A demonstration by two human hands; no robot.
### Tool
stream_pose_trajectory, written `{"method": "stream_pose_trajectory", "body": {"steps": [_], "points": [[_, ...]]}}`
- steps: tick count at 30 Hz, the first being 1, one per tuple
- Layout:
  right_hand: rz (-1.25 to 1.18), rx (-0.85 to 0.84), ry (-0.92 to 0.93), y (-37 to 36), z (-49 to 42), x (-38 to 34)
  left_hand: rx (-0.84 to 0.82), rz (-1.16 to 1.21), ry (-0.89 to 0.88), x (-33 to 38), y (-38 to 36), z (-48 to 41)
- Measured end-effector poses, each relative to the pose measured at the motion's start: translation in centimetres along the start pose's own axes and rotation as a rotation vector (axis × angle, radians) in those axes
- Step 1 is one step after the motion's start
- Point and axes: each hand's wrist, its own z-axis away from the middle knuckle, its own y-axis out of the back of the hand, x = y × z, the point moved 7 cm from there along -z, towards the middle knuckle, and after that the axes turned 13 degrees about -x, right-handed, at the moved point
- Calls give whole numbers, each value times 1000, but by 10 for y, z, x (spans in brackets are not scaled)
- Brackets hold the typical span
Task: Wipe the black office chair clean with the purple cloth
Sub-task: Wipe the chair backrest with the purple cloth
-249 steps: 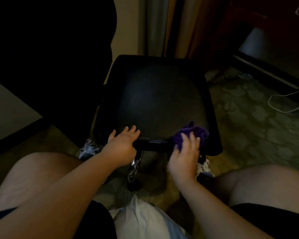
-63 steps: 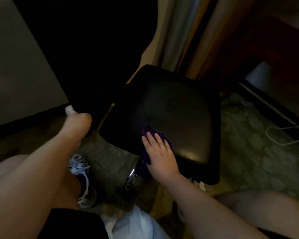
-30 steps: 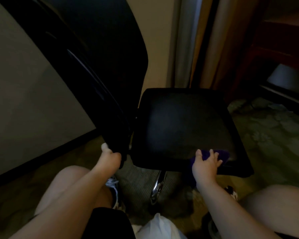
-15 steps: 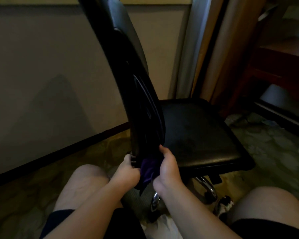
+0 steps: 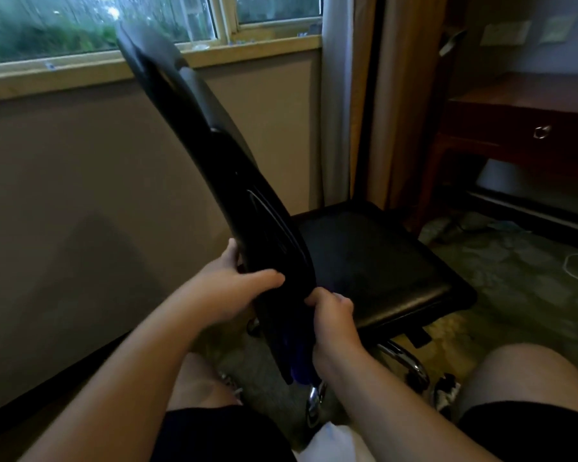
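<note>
L hand [image 5: 229, 288] grips backrest [image 5: 214, 161] lower edge, outer side. Backrest long axis runs up-left toward window [image 5: 80, 25]. R hand [image 5: 331, 315] clenched on purple cloth [image 5: 299, 365] at inner edge — nearer; seat [image 5: 381, 261] lies right.

There is just one view, from a camera on the person's head. It looks forward and down, from close up. Both hands, the left hand [image 5: 229, 288] and the right hand [image 5: 332, 315], sit near the middle of the picture. The black office chair [image 5: 374, 261] fills the space just past the hands. The window [image 5: 97, 25] is far behind them, at the top. The person's knees are below them.
</note>
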Motion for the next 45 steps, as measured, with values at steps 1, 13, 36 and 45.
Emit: {"method": "stream_pose_trajectory", "body": {"steps": [1, 13, 36, 45], "points": [[-52, -28, -10, -5, -1, 3, -12, -22, 35, 8, 3, 1], [176, 104, -219, 13, -11, 5, -94, -32, 135, 14, -17, -20], [12, 68, -108, 15, 2, 22, -70, -316, 151, 26, 11, -4], [-99, -95, 178, -68, 36, -68, 306, -476, -61, 87, 53, 39]]}}
